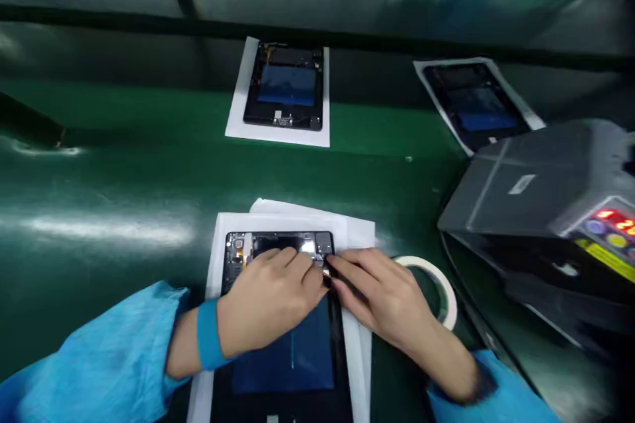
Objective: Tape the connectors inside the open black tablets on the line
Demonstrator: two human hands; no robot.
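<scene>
An opened tablet (278, 248) with a blue battery lies on white sheets (352, 228) in front of me. My left hand (270, 297) rests on the tablet's middle, fingers curled and pressed toward its upper right part. My right hand (381, 294) meets it from the right, fingertips pinched against a small part near the tablet's upper right edge. What the fingertips pinch is too small to name. Both sleeves are light blue, and a blue band circles my left wrist.
A roll of white tape (439, 281) lies just right of my right hand. A grey machine (540, 192) with lit buttons stands at the right. Two more opened tablets (285, 86) (473, 106) on white sheets lie farther back on the green surface.
</scene>
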